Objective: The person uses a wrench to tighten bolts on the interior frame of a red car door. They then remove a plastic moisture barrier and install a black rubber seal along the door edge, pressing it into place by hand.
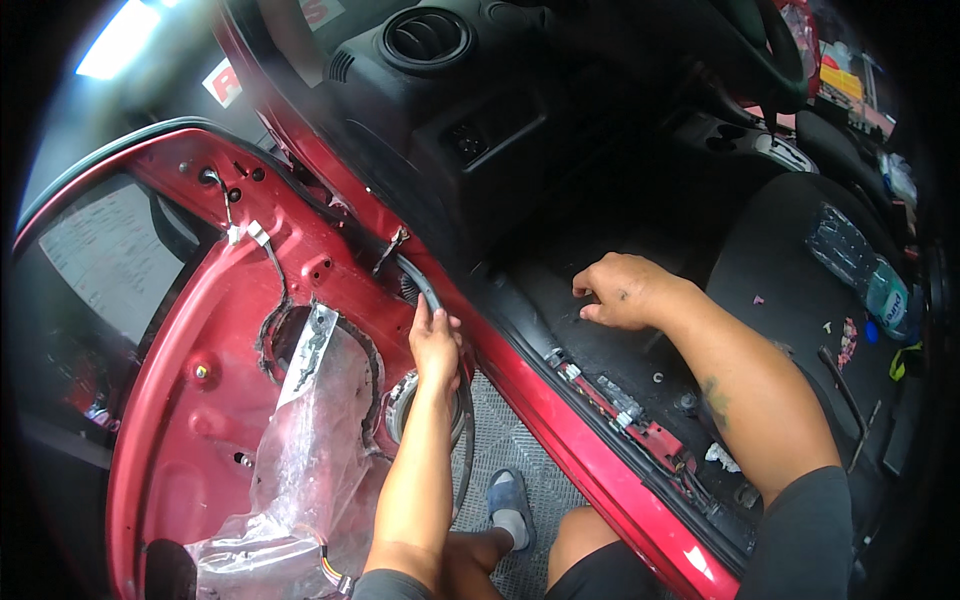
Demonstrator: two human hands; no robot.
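My left hand (436, 345) is closed round a black rubber door seal (418, 278) at the front of the red door opening. Above the hand the seal curves up along the pillar; below it, a loose length hangs toward the ground. My right hand (622, 290) hovers over the dark car floor just inside the sill, fingers curled, with a gap between thumb and forefinger and nothing visible in it. The red door sill (560, 440) runs between my hands. Left of my left hand stands the opened red door (190, 440), its inner panel off.
Clear plastic sheet (320, 450) hangs loose on the door, near dangling wire connectors (260, 235). Exposed wiring and clips (620, 405) lie along the inner sill. A plastic bottle (885, 290) and small fasteners rest on the black seat (780, 250). My sandalled foot (511, 505) is on grey matting.
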